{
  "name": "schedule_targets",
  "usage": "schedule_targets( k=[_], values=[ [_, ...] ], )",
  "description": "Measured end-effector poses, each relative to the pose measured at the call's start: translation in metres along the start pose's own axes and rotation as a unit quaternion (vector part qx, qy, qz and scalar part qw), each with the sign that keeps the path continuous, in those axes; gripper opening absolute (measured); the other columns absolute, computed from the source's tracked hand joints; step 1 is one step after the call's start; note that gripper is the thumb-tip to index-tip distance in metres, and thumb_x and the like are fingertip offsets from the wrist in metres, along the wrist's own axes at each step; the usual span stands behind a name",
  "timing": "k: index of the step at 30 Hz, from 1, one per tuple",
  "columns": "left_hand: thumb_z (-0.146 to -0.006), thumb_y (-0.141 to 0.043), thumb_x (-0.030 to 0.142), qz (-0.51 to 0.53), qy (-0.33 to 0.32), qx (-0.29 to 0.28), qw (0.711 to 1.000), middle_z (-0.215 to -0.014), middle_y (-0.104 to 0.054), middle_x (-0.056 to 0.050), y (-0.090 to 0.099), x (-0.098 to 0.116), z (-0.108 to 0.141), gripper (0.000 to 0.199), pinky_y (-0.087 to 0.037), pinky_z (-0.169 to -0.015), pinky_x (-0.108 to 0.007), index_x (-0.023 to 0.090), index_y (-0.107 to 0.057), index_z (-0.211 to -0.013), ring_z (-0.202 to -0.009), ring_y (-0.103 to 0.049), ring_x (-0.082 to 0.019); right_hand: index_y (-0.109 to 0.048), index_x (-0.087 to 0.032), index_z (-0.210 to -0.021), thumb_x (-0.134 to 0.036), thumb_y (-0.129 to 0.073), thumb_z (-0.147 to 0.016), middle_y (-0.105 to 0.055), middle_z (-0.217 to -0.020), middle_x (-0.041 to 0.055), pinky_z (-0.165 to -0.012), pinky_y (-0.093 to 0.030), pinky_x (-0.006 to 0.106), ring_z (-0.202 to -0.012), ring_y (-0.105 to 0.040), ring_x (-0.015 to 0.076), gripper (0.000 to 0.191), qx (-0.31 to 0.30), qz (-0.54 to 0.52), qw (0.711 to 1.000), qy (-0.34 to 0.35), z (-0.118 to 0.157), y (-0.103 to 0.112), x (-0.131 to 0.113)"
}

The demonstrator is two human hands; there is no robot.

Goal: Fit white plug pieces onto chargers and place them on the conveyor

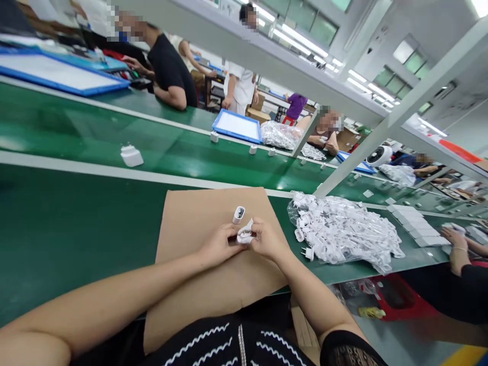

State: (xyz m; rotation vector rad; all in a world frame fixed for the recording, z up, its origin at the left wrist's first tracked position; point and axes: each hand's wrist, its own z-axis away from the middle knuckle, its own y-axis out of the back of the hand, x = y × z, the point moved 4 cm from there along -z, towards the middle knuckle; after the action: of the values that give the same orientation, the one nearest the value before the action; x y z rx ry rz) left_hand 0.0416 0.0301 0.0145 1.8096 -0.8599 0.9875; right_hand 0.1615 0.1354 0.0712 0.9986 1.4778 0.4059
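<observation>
Over a brown cardboard sheet (198, 218), my left hand (220, 245) and my right hand (267, 240) meet around a small white charger part (246, 234). Both hands are closed on it, with the fingertips pinching its sides; the fingers hide much of its shape. Just beyond my left fingertips, a white charger housing (239, 214) rests on the cardboard, its open end showing a dark inside. To the right of my right hand lies a clear plastic bag (343, 234) full of white plug parts. One loose plug piece with pins (308, 253) sits at its near edge.
A green conveyor belt (183, 157) crosses ahead, carrying a white charger (131, 155) and several others. A slanted white post (354, 147) rises behind the bag. White boxes (417, 226) and a co-worker's hand (455, 241) are at right. Blue-framed trays (237, 126) stand across the belt.
</observation>
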Motion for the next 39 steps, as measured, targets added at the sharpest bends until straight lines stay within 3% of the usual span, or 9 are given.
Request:
schedule_targets(
  k=[5, 9, 12, 17, 26, 30, 33, 36, 39],
  values=[
    [-0.089, -0.074, 0.039, -0.039, -0.023, 0.003, 0.999, -0.113, -0.076, -0.011, -0.004, -0.001, 0.003, 0.021, -0.056, -0.100, -0.047, 0.023, -0.081, -0.101, -0.109, -0.070, -0.031, -0.075, -0.021, -0.081, 0.000, -0.061, -0.068, -0.058, -0.081, 0.0010, -0.075, -0.043, 0.030, -0.082, -0.056, 0.0189, 0.028, 0.085, 0.045, 0.995, -0.008, 0.009, -0.006, 0.004],
    [-0.091, -0.072, 0.040, -0.086, -0.064, 0.044, 0.993, -0.125, -0.072, -0.014, -0.002, 0.002, 0.013, 0.039, -0.058, -0.102, -0.048, 0.022, -0.075, -0.125, -0.115, -0.070, -0.032, -0.077, -0.024, -0.104, -0.004, -0.065, -0.074, -0.069, -0.094, 0.0022, -0.090, -0.047, 0.034, -0.096, -0.062, 0.0214, 0.038, 0.155, -0.034, 0.987, -0.003, 0.020, -0.015, 0.009],
    [-0.099, -0.062, 0.039, -0.126, -0.122, 0.046, 0.983, -0.127, -0.072, -0.015, -0.002, 0.008, 0.020, 0.036, -0.058, -0.103, -0.047, 0.022, -0.071, -0.129, -0.118, -0.069, -0.031, -0.078, -0.023, -0.100, -0.007, -0.066, -0.077, -0.068, -0.092, 0.0027, -0.084, -0.049, 0.032, -0.089, -0.063, 0.0197, 0.030, 0.209, -0.080, 0.975, -0.009, 0.027, -0.024, 0.015],
    [-0.105, -0.049, 0.042, -0.161, -0.124, 0.028, 0.979, -0.101, -0.078, -0.011, -0.003, -0.001, 0.022, 0.030, -0.064, -0.083, -0.044, 0.026, -0.075, -0.106, -0.092, -0.074, -0.030, -0.078, -0.022, -0.090, -0.019, -0.072, -0.083, -0.067, -0.084, 0.0014, -0.077, -0.047, 0.029, -0.081, -0.061, 0.0175, 0.009, 0.228, -0.064, 0.971, -0.036, 0.028, -0.036, 0.025],
    [-0.100, -0.054, 0.050, -0.166, -0.118, 0.012, 0.979, -0.109, -0.080, -0.010, 0.002, -0.002, 0.016, 0.031, -0.064, -0.090, -0.052, 0.032, -0.078, -0.110, -0.101, -0.077, -0.035, -0.080, -0.027, -0.096, -0.042, -0.083, -0.082, -0.071, -0.082, -0.0001, -0.089, -0.046, 0.034, -0.090, -0.064, 0.0203, 0.021, 0.263, -0.032, 0.961, -0.079, 0.028, -0.040, 0.026],
    [-0.097, -0.057, 0.053, -0.153, -0.088, -0.006, 0.984, -0.111, -0.080, -0.009, 0.003, 0.007, 0.014, 0.033, -0.064, -0.090, -0.050, 0.032, -0.078, -0.114, -0.102, -0.077, -0.034, -0.075, -0.030, -0.126, -0.042, -0.082, -0.084, -0.077, -0.111, 0.0048, -0.099, -0.049, 0.038, -0.110, -0.067, 0.0248, 0.044, 0.252, -0.062, 0.963, -0.070, 0.045, -0.024, 0.020],
    [-0.095, -0.059, 0.058, -0.133, -0.041, -0.004, 0.990, -0.107, -0.081, -0.009, 0.009, 0.008, 0.016, 0.040, -0.065, -0.082, -0.046, 0.029, -0.077, -0.117, -0.093, -0.078, -0.033, -0.066, -0.027, -0.141, -0.031, -0.075, -0.091, -0.069, -0.136, 0.0104, -0.109, -0.045, 0.044, -0.125, -0.060, 0.0280, 0.050, 0.282, 0.056, 0.949, -0.127, 0.080, 0.004, 0.025],
    [-0.091, -0.063, 0.064, -0.120, 0.005, 0.034, 0.992, -0.094, -0.080, -0.008, 0.024, 0.018, 0.018, 0.045, -0.063, -0.069, -0.040, 0.026, -0.077, -0.111, -0.082, -0.077, -0.031, -0.070, -0.016, -0.131, -0.017, -0.066, -0.092, -0.064, -0.134, 0.0202, -0.109, -0.039, 0.051, -0.129, -0.053, 0.0358, 0.039, 0.276, 0.252, 0.880, -0.294, 0.120, 0.033, 0.039],
    [-0.088, -0.066, 0.067, -0.127, 0.029, 0.101, 0.986, -0.094, -0.079, -0.007, 0.047, 0.035, 0.010, 0.047, -0.062, -0.076, -0.039, 0.027, -0.077, -0.111, -0.091, -0.076, -0.032, -0.074, -0.014, -0.115, -0.005, -0.056, -0.091, -0.065, -0.125, 0.0201, -0.097, -0.041, 0.044, -0.118, -0.055, 0.0338, 0.031, 0.216, 0.341, 0.830, -0.385, 0.145, 0.051, 0.054]
  ],
)
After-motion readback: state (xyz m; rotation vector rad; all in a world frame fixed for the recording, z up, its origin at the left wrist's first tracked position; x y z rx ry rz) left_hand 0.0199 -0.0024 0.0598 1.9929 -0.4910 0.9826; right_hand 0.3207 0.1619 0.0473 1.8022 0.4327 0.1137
